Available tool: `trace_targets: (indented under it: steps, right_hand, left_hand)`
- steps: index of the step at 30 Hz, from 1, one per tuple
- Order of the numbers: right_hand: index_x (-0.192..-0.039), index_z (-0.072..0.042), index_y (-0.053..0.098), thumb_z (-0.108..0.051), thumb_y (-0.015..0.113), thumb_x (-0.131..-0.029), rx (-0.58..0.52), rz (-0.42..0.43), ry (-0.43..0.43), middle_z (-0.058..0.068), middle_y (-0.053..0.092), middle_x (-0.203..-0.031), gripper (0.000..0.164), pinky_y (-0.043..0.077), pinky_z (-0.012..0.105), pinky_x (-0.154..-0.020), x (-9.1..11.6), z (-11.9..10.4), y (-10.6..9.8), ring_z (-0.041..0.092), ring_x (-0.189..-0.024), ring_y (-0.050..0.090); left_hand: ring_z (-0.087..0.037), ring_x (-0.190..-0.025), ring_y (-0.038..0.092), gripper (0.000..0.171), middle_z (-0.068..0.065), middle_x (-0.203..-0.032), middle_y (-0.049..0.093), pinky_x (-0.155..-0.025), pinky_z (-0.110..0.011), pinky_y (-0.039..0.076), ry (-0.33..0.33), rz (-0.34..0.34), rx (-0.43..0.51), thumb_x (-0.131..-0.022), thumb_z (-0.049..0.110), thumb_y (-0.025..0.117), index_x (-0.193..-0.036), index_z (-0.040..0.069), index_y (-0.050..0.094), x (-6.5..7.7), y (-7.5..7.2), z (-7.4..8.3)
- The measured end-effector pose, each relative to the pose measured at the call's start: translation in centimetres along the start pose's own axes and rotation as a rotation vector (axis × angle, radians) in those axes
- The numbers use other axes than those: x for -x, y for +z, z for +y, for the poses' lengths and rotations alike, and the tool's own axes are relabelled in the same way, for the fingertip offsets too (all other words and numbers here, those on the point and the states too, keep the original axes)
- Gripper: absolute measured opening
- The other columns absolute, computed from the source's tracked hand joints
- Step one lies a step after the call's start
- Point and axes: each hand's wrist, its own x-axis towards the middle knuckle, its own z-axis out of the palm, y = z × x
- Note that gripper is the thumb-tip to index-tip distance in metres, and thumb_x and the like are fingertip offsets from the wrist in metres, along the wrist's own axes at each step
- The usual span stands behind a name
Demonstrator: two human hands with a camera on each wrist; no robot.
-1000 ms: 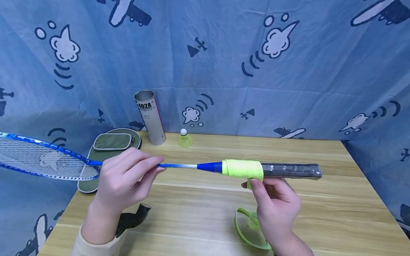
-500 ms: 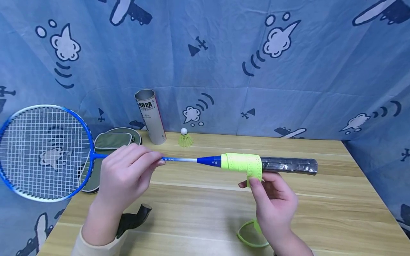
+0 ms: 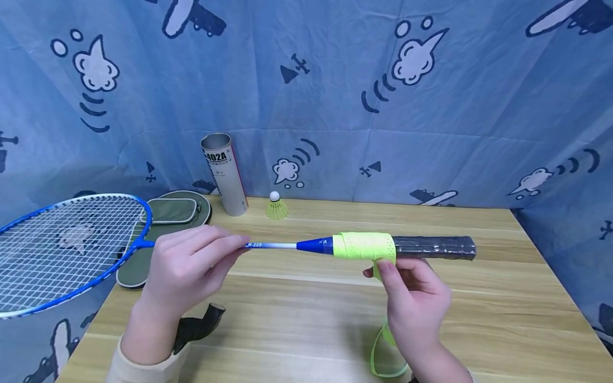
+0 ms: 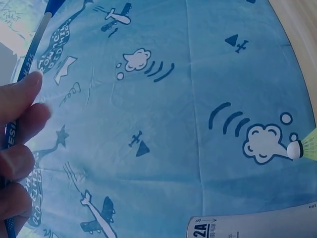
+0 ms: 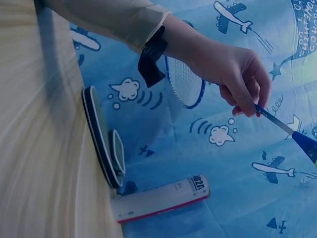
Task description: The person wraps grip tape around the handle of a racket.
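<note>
A blue and white badminton racket (image 3: pixel 316 245) is held level above the table, its strung head to the left. My left hand (image 3: pixel 191 266) pinches its thin shaft; the left wrist view shows the fingers (image 4: pixel 20 163) around that shaft. Bright yellow-green grip tape (image 3: pixel 364 246) is wound over the front part of the handle, while the rear part of the handle (image 3: pixel 433 247) shows black. Just below the wound part, my right hand (image 3: pixel 416 303) pinches the tape between thumb and fingers. The tape's loose tail (image 3: pixel 390 367) loops down to the table, partly hidden behind that hand.
Behind the hands stands an upright shuttlecock tube (image 3: pixel 225 175), with a yellow shuttlecock (image 3: pixel 276 206) beside it. A green racket bag (image 3: pixel 167 223) lies at the table's left, partly behind the racket head. Blue printed cloth (image 3: pixel 325 106) hangs along the table's back edge.
The racket has rolled about its shaft, its head turning from edge-on to face-on and then partly tilted. The tape's hanging piece has shortened below the handle, and its loop on the table has shifted.
</note>
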Motion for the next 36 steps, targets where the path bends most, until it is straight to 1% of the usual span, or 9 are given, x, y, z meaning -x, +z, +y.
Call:
trace_targets:
  steps: [4, 8, 15, 20, 23, 26, 30, 34, 36]
  right_hand:
    - [-0.095, 0.024, 0.061, 0.028, 0.06, -0.085, -0.014, -0.027, 0.005, 0.015, 0.074, -0.095, 0.01, 0.063, 0.032, -0.07, 0.0, -0.1, 0.0, 0.022, -0.074, 0.074]
    - [-0.098, 0.024, 0.062, 0.031, 0.056, -0.085, -0.012, -0.029, 0.001, 0.015, 0.073, -0.096, 0.015, 0.062, 0.032, -0.071, -0.1, -0.2, 0.2, 0.021, -0.076, 0.072]
    - [-0.095, 0.023, 0.065, 0.028, 0.061, -0.085, 0.054, 0.004, 0.011, 0.014, 0.076, -0.094, 0.012, 0.062, 0.029, -0.072, 0.1, -0.3, 0.2, 0.02, -0.073, 0.072]
    - [-0.091, 0.022, 0.066, 0.025, 0.066, -0.084, 0.095, 0.05, -0.003, 0.011, 0.075, -0.088, 0.008, 0.06, 0.025, -0.067, 0.2, -0.2, 0.1, 0.016, -0.066, 0.07]
    - [-0.093, 0.023, 0.065, 0.026, 0.065, -0.084, 0.088, 0.045, -0.006, 0.011, 0.074, -0.088, 0.01, 0.06, 0.025, -0.066, 0.2, -0.2, 0.1, 0.017, -0.068, 0.07]
    - [-0.096, 0.023, 0.064, 0.028, 0.062, -0.084, 0.083, 0.009, -0.002, 0.012, 0.074, -0.091, 0.013, 0.061, 0.027, -0.069, 0.2, -0.3, 0.0, 0.018, -0.072, 0.072]
    - [-0.095, 0.023, 0.064, 0.028, 0.06, -0.085, 0.089, -0.015, 0.01, 0.012, 0.075, -0.093, 0.012, 0.062, 0.027, -0.072, 0.3, -0.3, 0.0, 0.019, -0.073, 0.073]
    - [-0.09, 0.025, 0.061, 0.025, 0.063, -0.087, 0.079, 0.009, 0.024, 0.013, 0.075, -0.091, 0.004, 0.062, 0.028, -0.071, 0.2, -0.2, 0.0, 0.019, -0.073, 0.072]
    - [-0.089, 0.026, 0.059, 0.022, 0.065, -0.088, 0.078, 0.018, 0.028, 0.013, 0.075, -0.091, 0.008, 0.062, 0.028, -0.071, 0.1, -0.2, 0.0, 0.019, -0.072, 0.072]
  left_hand:
    - [-0.015, -0.059, 0.068, 0.025, 0.0, -0.076, 0.074, -0.053, -0.03, 0.055, -0.002, 0.011, 0.006, -0.103, 0.026, 0.067, -0.093, 0.008, 0.082, 0.0, -0.2, -0.1]
    - [-0.016, -0.059, 0.066, 0.026, -0.002, -0.076, 0.073, -0.053, -0.03, 0.054, -0.005, 0.027, -0.004, -0.103, 0.026, 0.067, -0.092, 0.007, 0.081, -0.1, -0.1, 0.0]
    - [-0.024, -0.06, 0.059, 0.027, -0.005, -0.076, 0.071, -0.055, -0.037, 0.046, -0.033, 0.121, -0.079, -0.101, 0.026, 0.069, -0.086, 0.007, 0.081, -0.5, 0.3, 0.4]
    - [-0.021, -0.06, 0.055, 0.028, -0.004, -0.077, 0.069, -0.054, -0.033, 0.042, -0.08, 0.062, -0.09, -0.103, 0.029, 0.066, -0.089, 0.009, 0.081, -0.5, 0.3, 0.4]
    - [-0.018, -0.057, 0.053, 0.029, -0.003, -0.075, 0.067, -0.051, -0.029, 0.041, -0.063, 0.05, -0.069, -0.104, 0.029, 0.065, -0.089, 0.009, 0.081, -0.5, 0.4, 0.2]
    - [-0.016, -0.055, 0.052, 0.028, -0.001, -0.074, 0.067, -0.048, -0.027, 0.04, -0.033, 0.062, -0.043, -0.102, 0.028, 0.066, -0.087, 0.009, 0.08, -0.4, 0.5, -0.1]
    - [-0.014, -0.055, 0.056, 0.026, -0.002, -0.075, 0.069, -0.047, -0.027, 0.044, -0.027, 0.047, -0.02, -0.102, 0.025, 0.066, -0.088, 0.007, 0.079, -0.1, 0.3, -0.4]
    - [-0.015, -0.057, 0.062, 0.026, -0.002, -0.076, 0.071, -0.05, -0.029, 0.051, -0.024, 0.041, 0.0, -0.103, 0.024, 0.066, -0.089, 0.007, 0.08, 0.2, 0.2, -0.6]
    - [-0.015, -0.058, 0.064, 0.026, -0.002, -0.076, 0.072, -0.051, -0.029, 0.052, -0.024, 0.047, 0.011, -0.103, 0.024, 0.067, -0.089, 0.007, 0.08, 0.2, 0.2, -0.6]
